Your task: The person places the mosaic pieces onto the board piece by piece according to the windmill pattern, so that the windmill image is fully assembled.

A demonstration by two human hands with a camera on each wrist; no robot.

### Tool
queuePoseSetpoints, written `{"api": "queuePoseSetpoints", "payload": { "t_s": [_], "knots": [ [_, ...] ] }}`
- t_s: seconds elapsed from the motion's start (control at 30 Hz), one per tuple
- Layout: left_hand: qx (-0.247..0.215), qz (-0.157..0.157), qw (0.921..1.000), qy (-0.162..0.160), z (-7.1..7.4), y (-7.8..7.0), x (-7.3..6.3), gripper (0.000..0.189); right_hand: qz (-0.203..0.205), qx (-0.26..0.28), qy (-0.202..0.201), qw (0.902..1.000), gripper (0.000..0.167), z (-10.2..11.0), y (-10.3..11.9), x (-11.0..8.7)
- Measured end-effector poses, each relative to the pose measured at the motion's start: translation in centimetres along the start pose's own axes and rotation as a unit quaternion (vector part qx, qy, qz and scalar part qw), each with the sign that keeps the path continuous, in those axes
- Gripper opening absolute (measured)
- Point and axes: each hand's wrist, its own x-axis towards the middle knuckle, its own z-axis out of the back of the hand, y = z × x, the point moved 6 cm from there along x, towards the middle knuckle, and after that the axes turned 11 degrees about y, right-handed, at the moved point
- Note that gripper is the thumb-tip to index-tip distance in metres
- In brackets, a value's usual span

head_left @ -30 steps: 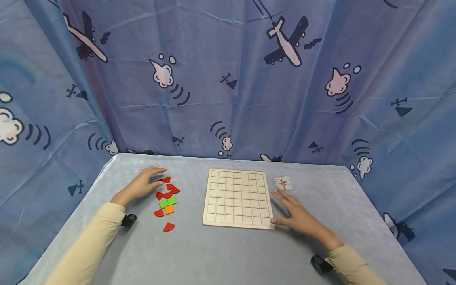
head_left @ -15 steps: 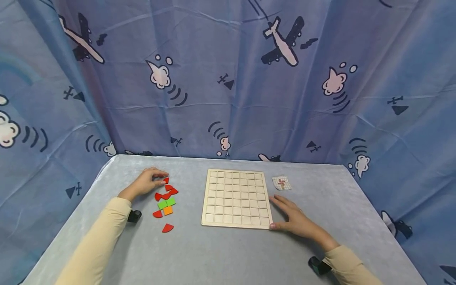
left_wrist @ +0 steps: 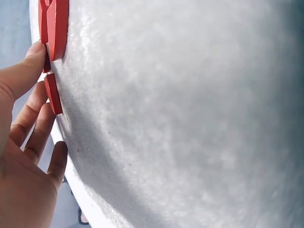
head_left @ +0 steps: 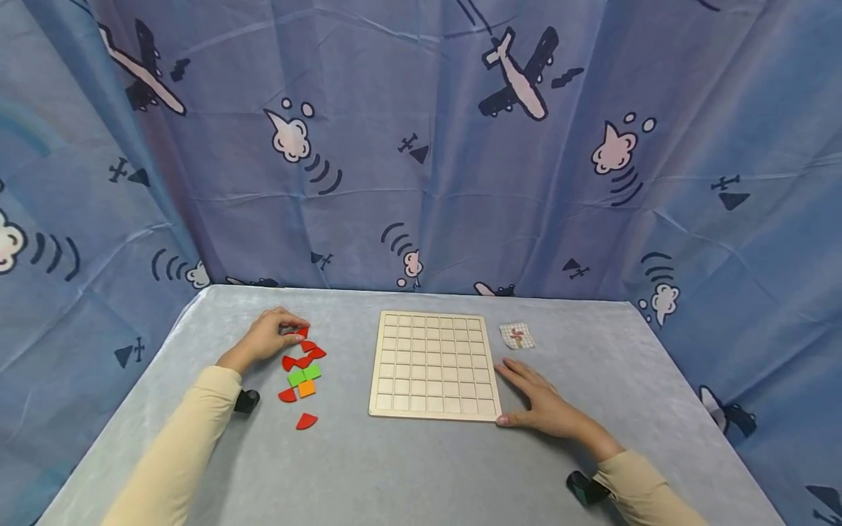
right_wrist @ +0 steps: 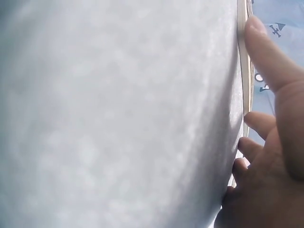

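My left hand (head_left: 263, 338) is at the far end of a loose group of red quarter-round pieces (head_left: 309, 346). Its thumb touches one red piece and its fingertips lie behind another red piece (left_wrist: 53, 94), both flat on the table. A gap shows between thumb and fingers; I see no firm grip. Over on the right, my right hand (head_left: 541, 400) is spread beside the square wooden grid board (head_left: 434, 365), with thumb and fingertips at its right edge (right_wrist: 244, 61). Two green squares (head_left: 304, 375) and an orange square (head_left: 306, 388) lie among the red pieces.
A small card (head_left: 517, 336) with a grid and a red pattern lies beyond the right hand. One red piece (head_left: 306, 421) lies apart, nearer the front. The grey-white table (head_left: 395, 467) ends at a blue printed curtain (head_left: 368, 146).
My left hand has moved slightly inward, its thumb and fingers coming closer about the far red pieces. My right hand has drawn slightly back along the board's edge. The view has shifted a little.
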Motion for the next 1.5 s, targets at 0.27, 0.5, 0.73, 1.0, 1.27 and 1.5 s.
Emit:
{"api": "queuePoseSetpoints", "payload": {
  "t_s": [0.27, 0.5, 0.73, 1.0, 1.27, 1.5],
  "knots": [
    [0.019, -0.010, 0.9997, -0.015, 0.2, 0.0, 0.0, 0.025, 0.000, -0.006, 0.002, 1.0000, 0.096, -0.2, -0.4, 0.3],
    [0.022, -0.030, 0.9991, -0.017, 0.2, -0.3, 0.0, 0.024, 0.003, -0.008, 0.003, 1.0000, 0.096, -0.4, -0.4, 0.3],
    [0.030, -0.026, 0.9992, -0.007, 0.0, -0.3, 0.3, 0.022, 0.005, -0.011, 0.002, 0.9999, 0.096, -0.5, -0.5, 0.3],
    [0.033, -0.025, 0.9991, -0.005, -0.1, -0.6, 1.0, 0.022, 0.010, -0.010, -0.004, 0.9999, 0.095, -0.2, -0.2, 0.1],
    [0.019, -0.035, 0.9992, 0.003, -0.3, -3.0, 2.0, 0.025, 0.006, -0.015, 0.000, 0.9999, 0.095, -0.1, -0.1, 0.0],
    [0.016, -0.066, 0.9977, 0.002, -1.2, -6.3, 3.7, 0.026, 0.010, -0.019, -0.001, 0.9998, 0.094, 0.0, 0.0, -0.1]
  ]
}}
